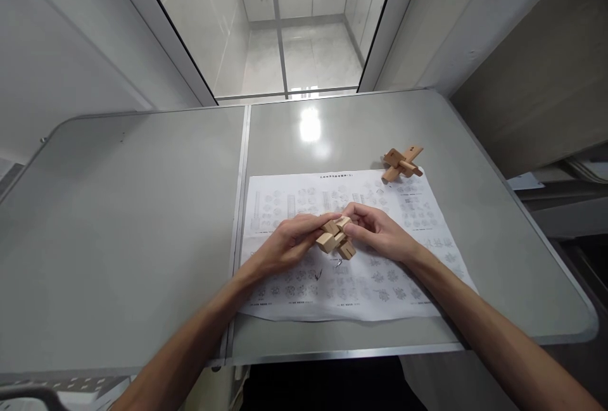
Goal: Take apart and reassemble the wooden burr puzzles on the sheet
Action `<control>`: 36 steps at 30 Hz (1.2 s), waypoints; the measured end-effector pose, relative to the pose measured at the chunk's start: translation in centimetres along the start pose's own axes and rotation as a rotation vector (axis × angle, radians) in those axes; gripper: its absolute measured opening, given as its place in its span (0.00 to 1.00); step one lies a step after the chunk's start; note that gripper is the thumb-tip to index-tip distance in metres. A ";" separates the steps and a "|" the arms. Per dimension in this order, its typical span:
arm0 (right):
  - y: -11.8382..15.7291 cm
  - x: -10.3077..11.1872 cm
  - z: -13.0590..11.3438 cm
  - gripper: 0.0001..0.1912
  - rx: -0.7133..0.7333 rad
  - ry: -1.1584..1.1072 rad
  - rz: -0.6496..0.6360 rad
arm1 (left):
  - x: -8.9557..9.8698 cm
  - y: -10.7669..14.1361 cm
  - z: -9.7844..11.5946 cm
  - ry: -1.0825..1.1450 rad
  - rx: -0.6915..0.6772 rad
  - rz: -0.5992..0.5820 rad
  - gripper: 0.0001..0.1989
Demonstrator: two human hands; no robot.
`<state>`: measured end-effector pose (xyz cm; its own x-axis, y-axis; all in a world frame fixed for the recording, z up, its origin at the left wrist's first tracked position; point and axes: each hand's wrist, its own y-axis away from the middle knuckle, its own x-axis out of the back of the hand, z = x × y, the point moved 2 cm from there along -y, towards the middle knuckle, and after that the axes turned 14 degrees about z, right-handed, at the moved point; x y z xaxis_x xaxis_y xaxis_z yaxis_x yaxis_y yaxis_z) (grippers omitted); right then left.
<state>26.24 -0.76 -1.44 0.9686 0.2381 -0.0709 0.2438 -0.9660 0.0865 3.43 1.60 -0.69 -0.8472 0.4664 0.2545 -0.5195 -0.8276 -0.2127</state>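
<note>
Between my two hands, above a printed instruction sheet (361, 290), is a pale wooden interlocking puzzle (336, 238) made of several short blocks. My left hand (292, 240) is closed on its left side, with the fingers over the top left blocks. With thumb and fingers pinched, my right hand (375, 227) grips a block at its upper right. Parts of the puzzle are hidden behind the fingers. Beyond my right hand, a darker wooden puzzle (403, 164) of crossed pieces rests at the sheet's far right corner; a number is marked on one piece.
The sheet lies on a grey folding table (142, 227) with a metal seam (240, 189) left of the sheet. A glass door (308, 31) stands past the far edge. At the right, beside the table, are papers on a shelf (525, 181).
</note>
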 end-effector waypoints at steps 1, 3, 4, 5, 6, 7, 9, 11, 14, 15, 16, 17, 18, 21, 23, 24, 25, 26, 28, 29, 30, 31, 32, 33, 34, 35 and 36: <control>0.0 -0.1 0.0 0.20 -0.004 -0.004 0.000 | 0.0 0.0 0.1 0.004 0.005 -0.003 0.21; 0.0 -0.2 0.1 0.20 -0.011 -0.007 0.010 | 0.0 0.0 0.2 0.014 0.035 -0.008 0.23; 0.0 -0.2 0.1 0.19 -0.013 -0.004 0.019 | 0.0 0.0 0.3 0.019 0.049 -0.011 0.24; 0.0 -0.2 0.1 0.19 -0.014 -0.001 0.029 | 0.1 0.1 0.3 0.024 0.063 -0.011 0.24; 0.0 -0.2 0.1 0.18 -0.015 0.001 0.034 | 0.2 0.1 0.4 0.032 0.078 -0.010 0.25; 0.0 -0.2 0.1 0.18 -0.014 0.001 0.038 | 0.3 0.2 0.4 0.046 0.093 -0.007 0.25; 0.0 -0.3 0.1 0.18 -0.011 -0.001 0.039 | 0.4 0.2 0.4 0.073 0.120 -0.002 0.25; 0.1 -0.4 0.1 0.17 -0.007 0.002 0.041 | 0.3 0.2 0.3 0.074 0.126 0.000 0.26; 0.2 -0.6 0.0 0.16 0.001 0.005 0.048 | 0.1 0.1 0.4 0.033 0.080 0.003 0.26; 0.2 -0.6 0.0 0.16 0.003 0.004 0.048 | 0.0 0.0 0.4 0.023 0.060 0.004 0.26; 0.2 -0.6 0.0 0.16 0.005 0.001 0.049 | -0.1 0.0 0.5 0.016 0.043 0.004 0.25; 0.2 -0.7 -0.1 0.16 0.006 0.000 0.047 | -0.1 0.0 0.6 0.011 0.029 0.002 0.24; 0.3 -0.7 -0.1 0.16 0.007 0.001 0.046 | -0.1 -0.1 0.6 0.007 0.018 0.000 0.24; 0.3 -0.7 -0.1 0.16 0.010 0.019 0.049 | -0.2 -0.1 0.8 -0.006 0.004 0.006 0.22; 0.3 -0.7 -0.1 0.17 0.013 0.038 0.055 | -0.2 -0.1 1.0 -0.008 -0.005 0.007 0.21; 0.3 -0.7 -0.1 0.17 0.013 0.047 0.056 | -0.2 -0.1 1.0 -0.009 -0.008 0.008 0.21; 0.3 -0.6 0.0 0.17 0.014 0.055 0.057 | -0.2 -0.2 1.1 -0.011 -0.011 0.008 0.21; 0.3 -0.6 0.0 0.17 0.015 0.061 0.057 | -0.2 -0.2 1.2 -0.013 -0.013 0.009 0.20; 0.3 -0.6 0.0 0.16 0.018 0.072 0.053 | -0.2 -0.2 1.2 -0.019 -0.011 0.009 0.20; 0.3 -0.6 -0.1 0.16 0.020 0.073 0.047 | -0.2 -0.2 1.2 -0.022 -0.009 0.011 0.20; 0.3 -0.6 -0.1 0.16 0.023 0.072 0.038 | -0.2 -0.2 1.2 -0.024 -0.008 0.014 0.19; 0.3 -0.6 -0.2 0.16 0.026 0.070 0.025 | -0.3 -0.1 1.2 -0.026 -0.008 0.018 0.19; 0.2 -0.6 -0.3 0.16 0.029 0.063 0.012 | -0.3 -0.1 1.2 -0.029 -0.009 0.022 0.18; 0.2 -0.7 -0.4 0.16 0.032 0.055 0.001 | -0.3 -0.1 1.2 -0.031 -0.011 0.027 0.18; 0.2 -0.7 -0.4 0.16 0.032 0.050 -0.004 | -0.4 -0.1 1.2 -0.031 -0.012 0.031 0.17; 0.2 -0.7 -0.4 0.17 0.030 0.052 -0.001 | -0.5 -0.1 1.2 -0.028 -0.012 0.032 0.17; 0.2 -0.7 -0.4 0.17 0.025 0.060 0.009 | -0.5 -0.1 1.2 -0.021 -0.010 0.030 0.17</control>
<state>25.68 -1.04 -0.97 0.9722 0.2338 -0.0108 0.2340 -0.9703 0.0619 4.09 1.09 0.35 -0.8600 0.4344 0.2678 -0.4949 -0.8380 -0.2299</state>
